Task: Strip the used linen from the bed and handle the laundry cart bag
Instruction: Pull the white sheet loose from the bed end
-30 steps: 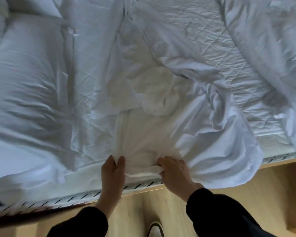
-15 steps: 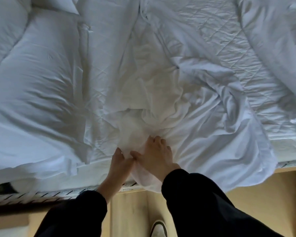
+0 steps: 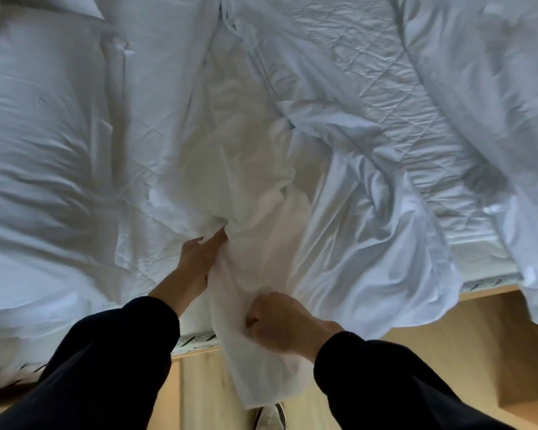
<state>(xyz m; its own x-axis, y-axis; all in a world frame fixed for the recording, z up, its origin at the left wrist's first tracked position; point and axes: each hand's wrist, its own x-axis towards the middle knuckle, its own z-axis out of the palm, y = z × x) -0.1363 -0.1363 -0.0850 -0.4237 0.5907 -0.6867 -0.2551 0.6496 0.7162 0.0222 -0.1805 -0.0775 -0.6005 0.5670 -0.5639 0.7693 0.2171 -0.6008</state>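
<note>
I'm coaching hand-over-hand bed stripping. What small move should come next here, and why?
Probably pull the left hand back toward the mattress edge: it grips the bunched sheet farther in, while the right hand holds the gathered part hanging over that edge.

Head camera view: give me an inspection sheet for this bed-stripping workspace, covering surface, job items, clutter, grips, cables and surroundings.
Surface: quilted mattress pad, bared at right.
Job's things: white sheet bunched into a rope, its end hanging towards the wooden floor; puffy bedding heaped at left; laundry cart bag not in view.
Clutter: nothing seen.
Grips: left hand pinches the sheet higher up; right hand clenched round it lower down.
Cables: nothing seen.
Surroundings: a shoe under the sheet's end.
</note>
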